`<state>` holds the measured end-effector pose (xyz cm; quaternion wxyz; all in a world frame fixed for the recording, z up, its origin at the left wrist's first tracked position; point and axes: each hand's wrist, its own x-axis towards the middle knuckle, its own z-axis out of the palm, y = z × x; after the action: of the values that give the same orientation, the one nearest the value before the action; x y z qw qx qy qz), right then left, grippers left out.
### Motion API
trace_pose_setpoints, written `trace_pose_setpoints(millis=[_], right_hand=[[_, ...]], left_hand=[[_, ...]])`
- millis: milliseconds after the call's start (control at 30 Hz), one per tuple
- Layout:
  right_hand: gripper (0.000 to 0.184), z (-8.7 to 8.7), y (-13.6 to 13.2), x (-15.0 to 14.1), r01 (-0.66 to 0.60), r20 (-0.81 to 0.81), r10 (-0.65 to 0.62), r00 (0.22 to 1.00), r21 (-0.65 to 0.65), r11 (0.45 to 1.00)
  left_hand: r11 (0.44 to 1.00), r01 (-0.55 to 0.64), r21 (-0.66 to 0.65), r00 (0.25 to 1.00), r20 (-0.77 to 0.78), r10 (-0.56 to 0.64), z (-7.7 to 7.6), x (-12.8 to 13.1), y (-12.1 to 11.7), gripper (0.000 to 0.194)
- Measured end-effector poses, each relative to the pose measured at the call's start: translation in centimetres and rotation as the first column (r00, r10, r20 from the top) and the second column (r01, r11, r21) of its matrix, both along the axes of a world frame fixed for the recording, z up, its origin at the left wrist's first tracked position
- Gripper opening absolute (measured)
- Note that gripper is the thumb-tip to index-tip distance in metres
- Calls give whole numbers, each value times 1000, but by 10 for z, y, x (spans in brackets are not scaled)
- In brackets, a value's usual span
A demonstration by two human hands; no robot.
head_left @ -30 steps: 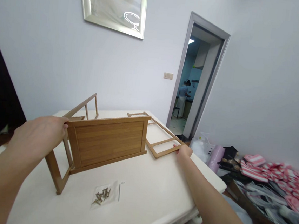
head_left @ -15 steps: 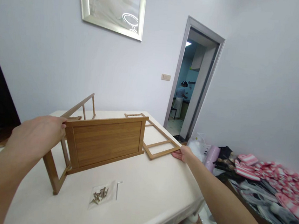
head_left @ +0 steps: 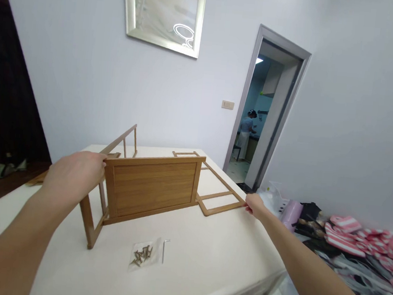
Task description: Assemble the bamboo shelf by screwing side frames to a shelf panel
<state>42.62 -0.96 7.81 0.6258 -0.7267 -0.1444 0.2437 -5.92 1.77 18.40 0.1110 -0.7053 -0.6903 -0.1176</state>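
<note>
My left hand [head_left: 76,168] is closed on the upper left corner of a brown wooden panel [head_left: 154,189], which stands on its long edge on the white table [head_left: 214,251]. At that end the panel meets an upright wooden side frame [head_left: 87,220]; the joint is partly hidden by my hand. My right hand [head_left: 254,204] pinches the near right corner of a second wooden frame [head_left: 223,210] with crossbars, lying flat beside the panel's right end. In front of the panel are a clear bag of screws [head_left: 143,254] and an L-shaped hex key [head_left: 163,252].
Right of the table lie a purple roll [head_left: 291,214] and a heap of clothes with pink-striped fabric [head_left: 344,236]. A doorway [head_left: 252,102] opens at the back, with a person [head_left: 245,126] standing in the room beyond. A framed picture [head_left: 163,44] hangs on the wall.
The view has turned a little left, so things appear farther right. My right hand's fingers have closed on the flat frame's corner. My left hand keeps its hold on the panel.
</note>
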Motion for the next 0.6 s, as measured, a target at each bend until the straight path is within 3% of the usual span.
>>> trace_pose_setpoints(millis=[133, 200, 233, 300, 367, 433, 533, 600], right_hand=[[11, 28, 7, -55, -201, 317, 176, 932, 46, 979], [12, 46, 10, -102, -445, 735, 233, 637, 103, 890], [14, 56, 12, -128, -552, 830, 216, 514, 128, 824], [18, 75, 19, -181, -726, 904, 197, 379, 159, 669], [21, 89, 30, -231, -825, 929, 200, 311, 160, 543], [22, 98, 46, -272, -880, 952, 196, 234, 121, 460], [21, 102, 70, -314, -906, 978, 202, 60, -32, 422], [23, 100, 82, -331, -875, 965, 263, -17, -142, 464]], left_hand=[[999, 36, 37, 999, 30, -37, 4, 2, -3, 43], [998, 32, 57, 999, 26, -33, 4, 3, -4, 44], [997, 36, 64, 999, 21, -38, 4, 4, -4, 45], [997, 22, 75, 999, 25, -24, 4, 4, -4, 44], [996, 7, 88, 1000, 30, -10, 3, 4, -3, 43], [995, 1, 104, 1000, 30, -4, 3, 4, -3, 43], [993, 5, 118, 999, 48, -10, 1, 2, 0, 42], [992, 28, 121, 997, 68, -36, 0, -1, 2, 40]])
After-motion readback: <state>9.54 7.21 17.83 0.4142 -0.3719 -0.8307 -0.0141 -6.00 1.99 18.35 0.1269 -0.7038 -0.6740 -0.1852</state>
